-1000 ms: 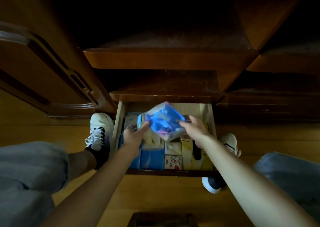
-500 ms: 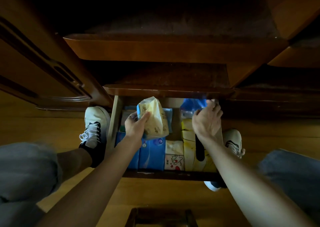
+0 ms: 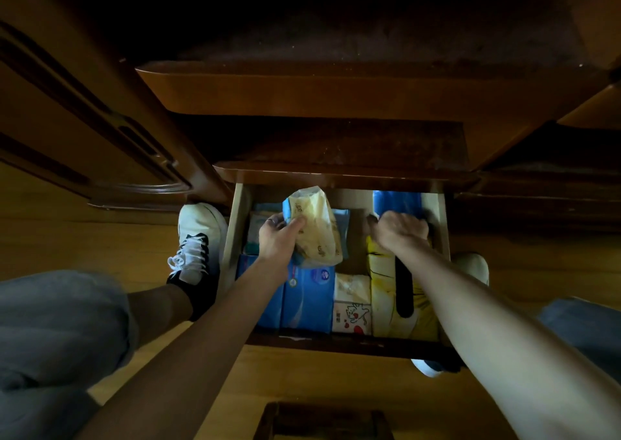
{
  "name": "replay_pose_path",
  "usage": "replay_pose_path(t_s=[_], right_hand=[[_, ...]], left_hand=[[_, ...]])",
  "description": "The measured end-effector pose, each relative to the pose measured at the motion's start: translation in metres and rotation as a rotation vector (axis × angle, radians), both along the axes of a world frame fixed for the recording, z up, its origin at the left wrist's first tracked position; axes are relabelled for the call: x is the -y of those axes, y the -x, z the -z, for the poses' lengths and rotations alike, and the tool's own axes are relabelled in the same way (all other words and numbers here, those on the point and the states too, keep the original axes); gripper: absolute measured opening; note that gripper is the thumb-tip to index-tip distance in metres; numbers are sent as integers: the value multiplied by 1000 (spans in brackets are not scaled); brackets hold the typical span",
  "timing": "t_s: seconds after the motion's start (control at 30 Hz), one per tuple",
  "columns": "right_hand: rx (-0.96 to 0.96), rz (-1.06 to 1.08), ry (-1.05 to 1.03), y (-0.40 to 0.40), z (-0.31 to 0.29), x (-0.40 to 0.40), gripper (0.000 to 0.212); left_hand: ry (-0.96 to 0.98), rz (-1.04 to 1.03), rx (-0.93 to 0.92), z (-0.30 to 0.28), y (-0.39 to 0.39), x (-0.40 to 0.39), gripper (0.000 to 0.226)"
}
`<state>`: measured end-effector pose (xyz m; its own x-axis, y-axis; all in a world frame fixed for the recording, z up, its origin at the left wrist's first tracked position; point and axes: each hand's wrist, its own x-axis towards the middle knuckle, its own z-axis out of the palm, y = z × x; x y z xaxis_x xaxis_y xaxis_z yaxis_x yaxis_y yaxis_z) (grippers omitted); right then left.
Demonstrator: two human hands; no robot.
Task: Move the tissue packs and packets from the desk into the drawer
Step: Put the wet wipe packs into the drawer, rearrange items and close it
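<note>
Sitting in the left hand, above the left middle of the open drawer: a cream-yellow tissue pack, tilted, its top end toward the drawer's back. Left grip clamped on that pack, thumb across its front, fingers curling behind the blue-edged side.

Lying at the drawer's back right corner: a blue packet, partly tucked under the overhanging wooden edge. Right hand resting knuckles-up just in front of it, fingers bent down toward the blue plastic; whether this grip is pinching the packet or only touching it, impossible to tell from here.

Filling the drawer's front: two blue tissue packs standing side by side at left, a small white pack with a cartoon cat in the middle with a cream pack behind it, and a yellow package with a black stripe at right, passing under the right forearm.

Flanking the drawer on the wooden floor: a white sneaker beside the left wall, another shoe partly hidden at the right. Showing at the lower corners: grey-blue trouser knees.
</note>
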<state>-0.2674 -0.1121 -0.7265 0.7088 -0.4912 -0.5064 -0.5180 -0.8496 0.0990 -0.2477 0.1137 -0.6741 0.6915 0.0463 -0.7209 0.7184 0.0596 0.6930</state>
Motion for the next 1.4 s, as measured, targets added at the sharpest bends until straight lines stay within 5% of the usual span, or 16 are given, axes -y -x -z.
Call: replay_pose_path(t_s=[0.13,0.27,0.43,0.5,0.77,1.0,1.1,1.2,1.3,1.4], right_hand=[[14,-21,10,7,-6,9,73],[4,-110,0,25,-14,18,80],[-47,-224,-31,32,-16,18,57],[-41,-204,-42,33,-15,20,65],[9,-200,-66,34,-6,26,63],[265,-160,-54,47,-8,23,52],[284,-155,-82,48,-10,23,49],[284,-150,-99,49,-14,22,46],[294,-143,-97,51,-17,21,45],[313,-137,-89,51,-16,19,45]], left_hand=[[-66,68,9,7,0,7,20],[-113,239,26,14,-6,29,35],[-263,434,175,24,-29,78,40],[-347,425,218,31,-37,93,38],[-516,625,101,65,-59,125,37],[-859,921,418,70,-56,122,36],[-847,950,635,75,-48,118,35],[-1031,1150,706,85,-41,105,55],[-1140,1029,595,82,-39,93,67],[-1010,885,557,76,-34,66,56]])
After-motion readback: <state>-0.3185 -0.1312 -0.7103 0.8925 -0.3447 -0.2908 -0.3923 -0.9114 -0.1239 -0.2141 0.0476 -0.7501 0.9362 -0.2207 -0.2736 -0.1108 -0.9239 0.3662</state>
